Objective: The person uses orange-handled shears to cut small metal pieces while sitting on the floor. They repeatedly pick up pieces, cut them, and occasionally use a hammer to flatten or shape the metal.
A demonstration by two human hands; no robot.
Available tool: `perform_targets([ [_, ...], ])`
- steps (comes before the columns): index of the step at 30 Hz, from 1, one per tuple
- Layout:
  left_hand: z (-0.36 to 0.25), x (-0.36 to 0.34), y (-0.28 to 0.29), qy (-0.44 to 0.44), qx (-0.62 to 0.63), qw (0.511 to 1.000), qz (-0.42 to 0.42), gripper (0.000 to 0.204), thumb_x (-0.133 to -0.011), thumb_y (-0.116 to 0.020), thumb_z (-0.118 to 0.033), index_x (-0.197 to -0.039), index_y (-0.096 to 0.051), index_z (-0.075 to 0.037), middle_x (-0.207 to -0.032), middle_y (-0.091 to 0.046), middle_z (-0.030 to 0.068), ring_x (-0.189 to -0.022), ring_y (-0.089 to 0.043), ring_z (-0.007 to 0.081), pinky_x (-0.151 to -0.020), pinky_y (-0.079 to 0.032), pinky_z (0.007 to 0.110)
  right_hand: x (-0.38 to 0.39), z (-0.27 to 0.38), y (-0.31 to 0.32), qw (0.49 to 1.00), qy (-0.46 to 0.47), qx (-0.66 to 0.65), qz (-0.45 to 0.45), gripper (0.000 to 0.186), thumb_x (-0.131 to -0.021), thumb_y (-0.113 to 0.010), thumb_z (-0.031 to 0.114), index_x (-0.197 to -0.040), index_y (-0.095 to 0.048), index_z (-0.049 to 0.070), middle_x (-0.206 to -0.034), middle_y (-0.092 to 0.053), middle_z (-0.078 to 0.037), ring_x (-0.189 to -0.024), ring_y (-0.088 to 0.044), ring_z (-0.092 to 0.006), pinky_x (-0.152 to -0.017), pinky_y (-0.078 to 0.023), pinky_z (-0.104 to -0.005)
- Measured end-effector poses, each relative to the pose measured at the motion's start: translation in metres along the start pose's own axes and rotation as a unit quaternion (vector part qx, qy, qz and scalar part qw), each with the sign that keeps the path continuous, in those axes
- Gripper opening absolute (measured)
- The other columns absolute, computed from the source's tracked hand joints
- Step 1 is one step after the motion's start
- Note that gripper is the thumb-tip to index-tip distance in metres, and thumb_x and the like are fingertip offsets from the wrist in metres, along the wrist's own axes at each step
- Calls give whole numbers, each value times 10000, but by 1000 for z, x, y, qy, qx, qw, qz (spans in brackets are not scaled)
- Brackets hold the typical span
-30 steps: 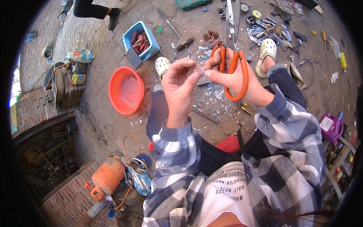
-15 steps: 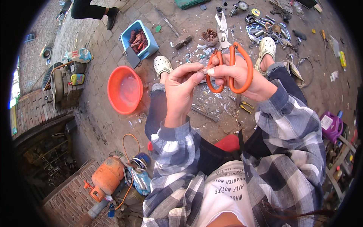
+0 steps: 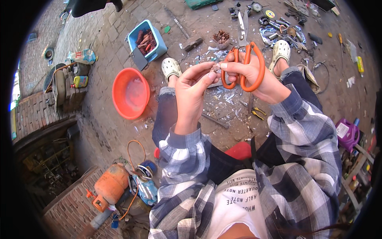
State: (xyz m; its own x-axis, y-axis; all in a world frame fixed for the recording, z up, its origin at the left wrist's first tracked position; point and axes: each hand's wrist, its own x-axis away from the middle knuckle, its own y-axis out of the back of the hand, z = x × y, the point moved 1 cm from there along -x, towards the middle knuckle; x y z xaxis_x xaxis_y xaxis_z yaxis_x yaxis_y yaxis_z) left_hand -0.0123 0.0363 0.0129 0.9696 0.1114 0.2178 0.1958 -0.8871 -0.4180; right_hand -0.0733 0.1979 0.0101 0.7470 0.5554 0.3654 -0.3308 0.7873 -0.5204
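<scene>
My left hand (image 3: 191, 87) is closed in a pinch, thumb against fingers, on a small brownish scrap (image 3: 215, 68) too small to name. My right hand (image 3: 266, 81) grips scissors (image 3: 242, 38) with orange loop handles; the blades point away from me and stand slightly apart. The right thumb and fingertips also touch the scrap, close to the left fingertips. Beyond the hands, a small bowl (image 3: 221, 44) on the ground holds reddish-brown pieces. A light-blue tub (image 3: 158, 51) at left contains dark red bundles.
A red basin (image 3: 115, 93) stands left of my leg. A hammer (image 3: 193, 44), yellow-handled pliers (image 3: 258, 113) and scattered shards lie on the paving. Metal parts (image 3: 282, 32) are heaped at far right. An orange gas cylinder (image 3: 111, 183) stands lower left, a purple jug (image 3: 348, 133) right.
The scissors have turned, their tips swinging right. My fingertips have shifted slightly, showing more of the scrap. At the upper left, another person's dark-clad leg has moved up toward the picture's edge.
</scene>
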Motion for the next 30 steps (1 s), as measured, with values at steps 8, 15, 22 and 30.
perform_targets([
  [8,-3,0,-3,8,31,999,12,249,-835,-630,-12,-1073,-593,50,-999,-654,134,-885,-647,180,-794,-524,287,0,1,-4,998,51,28,-13,239,-804,-700,154,-884,-504,44,-723,-540,-12,-641,-534,-83,-567,-421,-222],
  [15,5,-2,4,-43,59,997,-15,240,-832,-626,16,-1067,-583,36,-948,-649,109,-851,-640,173,-774,-525,287,1,3,-7,942,146,297,-61,338,-806,-705,207,-969,-462,38,-820,-534,-21,-654,-491,-92,-592,-407,-230],
  [22,1,-3,6,-110,77,985,-106,152,-833,-627,31,-977,-582,12,-943,-642,97,-847,-633,172,-764,-523,290,10,-5,-18,773,299,556,-60,635,-695,-771,317,-1117,-438,-20,-1013,-458,-154,-956,-475,-286,-841,-399,-374],
  [30,1,-1,12,-116,62,982,-134,138,-832,-619,38,-965,-585,27,-947,-641,104,-844,-623,162,-755,-517,290,8,-7,-22,724,308,610,-91,616,-660,-767,351,-1034,-485,-49,-984,-514,-179,-970,-503,-334,-842,-409,-416],
])
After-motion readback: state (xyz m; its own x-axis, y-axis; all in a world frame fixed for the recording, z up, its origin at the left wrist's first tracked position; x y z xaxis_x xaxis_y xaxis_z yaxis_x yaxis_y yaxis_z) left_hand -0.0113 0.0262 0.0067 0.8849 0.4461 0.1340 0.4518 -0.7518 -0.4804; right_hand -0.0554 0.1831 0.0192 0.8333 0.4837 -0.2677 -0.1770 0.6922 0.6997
